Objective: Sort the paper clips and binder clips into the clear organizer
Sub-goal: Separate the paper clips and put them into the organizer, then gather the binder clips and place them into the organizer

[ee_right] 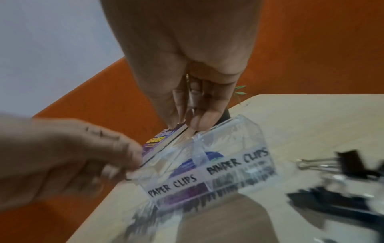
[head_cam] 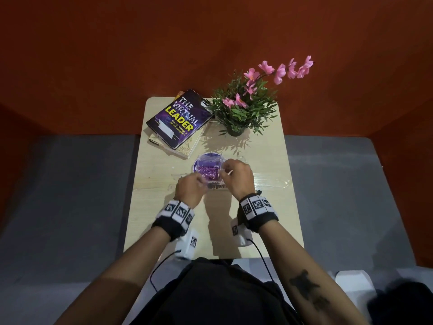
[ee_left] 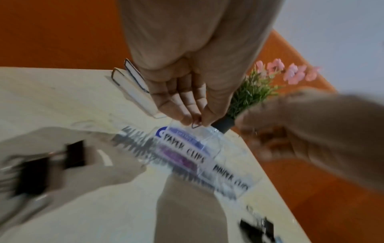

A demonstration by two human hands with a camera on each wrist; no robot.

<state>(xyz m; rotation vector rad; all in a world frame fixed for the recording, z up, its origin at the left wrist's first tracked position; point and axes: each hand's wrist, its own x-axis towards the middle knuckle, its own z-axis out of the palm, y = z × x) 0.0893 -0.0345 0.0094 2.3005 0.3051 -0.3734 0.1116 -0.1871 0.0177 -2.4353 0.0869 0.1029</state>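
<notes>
**Paper clip held over the organizer, drop comes next**

The step in hand looks like the paper-clip part of the sorting. The left hand point(ee_left: 182, 98) pinches one small paper clip point(ee_left: 196, 125) between thumb and fingertip, just above the clear organizer point(ee_right: 234, 141), which stands at the middle of the table point(head_cam: 269, 160), in front of the books point(head_cam: 178, 118) and the plant point(head_cam: 243, 106). The right hand point(ee_right: 195, 102) hangs over the organizer's back wall with fingertips drawn together; if it grasps something I cannot tell (the picture is too blurred there).

Next move, in my judgement: bring the clip over the compartment marked "PAPER CLIPS" and let go. The compartments are narrow, so aim matters, esp. near the divider.

The organizer is transparent w/ two handwritten labels, "PAPER CLIPS" and "BINDER CLIPS". The paper-clip side already shows a purple-pink heap of clips point(head_cam: 209, 173). Black binder clips point(ee_right: 343, 162) lie on the table beside it, not yet sorted.
</notes>
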